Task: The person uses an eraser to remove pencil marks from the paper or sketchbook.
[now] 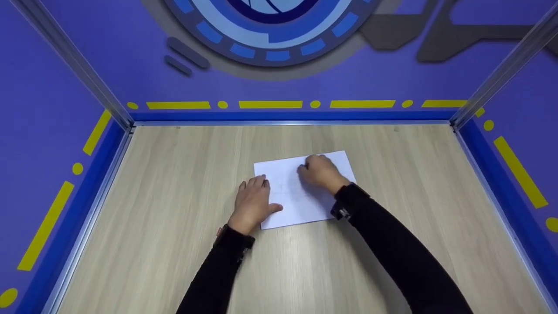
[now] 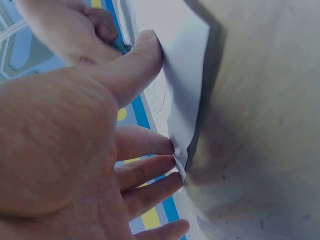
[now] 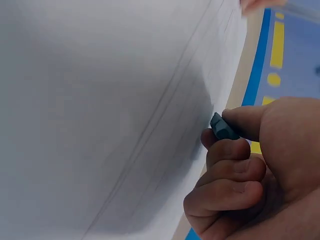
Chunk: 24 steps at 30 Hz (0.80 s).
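Note:
A white sheet of paper (image 1: 290, 213) lies slightly turned on the wooden table. My left hand (image 1: 253, 201) rests on its left edge with fingers spread and fairly straight. In the left wrist view that hand's thumb (image 2: 142, 52) lies on the sheet, whose near edge lifts a little off the table. Over the paper's upper right part, my right hand (image 1: 323, 172) pinches a small dark teal eraser (image 3: 222, 127) between thumb and forefinger, the other fingers curled under. Faint straight pencil lines (image 3: 132, 159) run across the sheet beside it.
The light wooden tabletop (image 1: 174, 196) surrounds the paper. Purple panels with yellow marks stand at the back wall (image 1: 270, 89), the left and the right, joined by metal rails (image 1: 287, 123). Each wrist wears a black band over a black sleeve (image 1: 392, 235).

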### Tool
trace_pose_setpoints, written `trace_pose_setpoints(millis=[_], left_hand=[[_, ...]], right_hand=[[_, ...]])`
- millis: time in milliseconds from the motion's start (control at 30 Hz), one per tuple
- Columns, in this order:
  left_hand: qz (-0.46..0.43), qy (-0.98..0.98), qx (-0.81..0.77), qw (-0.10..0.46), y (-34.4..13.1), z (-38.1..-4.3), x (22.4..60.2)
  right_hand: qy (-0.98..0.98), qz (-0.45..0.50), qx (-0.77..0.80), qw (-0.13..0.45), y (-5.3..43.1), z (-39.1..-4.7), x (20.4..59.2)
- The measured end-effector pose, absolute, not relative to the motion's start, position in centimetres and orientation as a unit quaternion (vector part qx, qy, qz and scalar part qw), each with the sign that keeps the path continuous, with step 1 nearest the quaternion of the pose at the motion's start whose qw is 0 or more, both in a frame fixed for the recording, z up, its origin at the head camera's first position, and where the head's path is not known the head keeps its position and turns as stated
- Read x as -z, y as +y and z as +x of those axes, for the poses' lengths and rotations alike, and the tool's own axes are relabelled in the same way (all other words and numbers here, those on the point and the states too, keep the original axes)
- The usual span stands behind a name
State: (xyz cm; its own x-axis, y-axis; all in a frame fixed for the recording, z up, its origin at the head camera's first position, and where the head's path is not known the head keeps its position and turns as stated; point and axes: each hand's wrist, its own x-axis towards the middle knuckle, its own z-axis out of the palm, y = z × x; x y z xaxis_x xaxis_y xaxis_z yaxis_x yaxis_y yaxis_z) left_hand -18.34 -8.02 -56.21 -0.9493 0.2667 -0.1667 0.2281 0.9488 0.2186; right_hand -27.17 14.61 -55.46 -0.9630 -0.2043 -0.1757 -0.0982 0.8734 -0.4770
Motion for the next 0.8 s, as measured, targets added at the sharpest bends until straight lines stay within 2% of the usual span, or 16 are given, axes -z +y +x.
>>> trace_pose_setpoints(millis=[200, 367, 567, 633, 800], left_hand=[[0.129, 0.982, -0.107, 0.083, -8.2, -18.2, 56.5], [0.135, 0.982, -0.111, 0.075, -8.1, -18.1, 56.4], [0.133, 0.983, -0.099, 0.081, -8.1, -18.1, 56.1], [0.133, 0.982, -0.098, 0.089, -8.2, -18.1, 56.1], [0.13, 0.981, -0.095, 0.104, -8.2, -18.2, 56.1]], right_hand=[[0.967, -0.109, 0.191, 0.131, 8.9, -27.3, 55.4], [0.966, -0.123, 0.185, 0.133, 7.0, -27.6, 55.5], [0.955, -0.123, 0.239, 0.123, 8.6, -28.9, 56.9], [0.953, -0.135, 0.253, 0.101, 10.0, -30.0, 58.8], [0.955, -0.125, 0.255, 0.09, 12.8, -30.4, 58.6]])
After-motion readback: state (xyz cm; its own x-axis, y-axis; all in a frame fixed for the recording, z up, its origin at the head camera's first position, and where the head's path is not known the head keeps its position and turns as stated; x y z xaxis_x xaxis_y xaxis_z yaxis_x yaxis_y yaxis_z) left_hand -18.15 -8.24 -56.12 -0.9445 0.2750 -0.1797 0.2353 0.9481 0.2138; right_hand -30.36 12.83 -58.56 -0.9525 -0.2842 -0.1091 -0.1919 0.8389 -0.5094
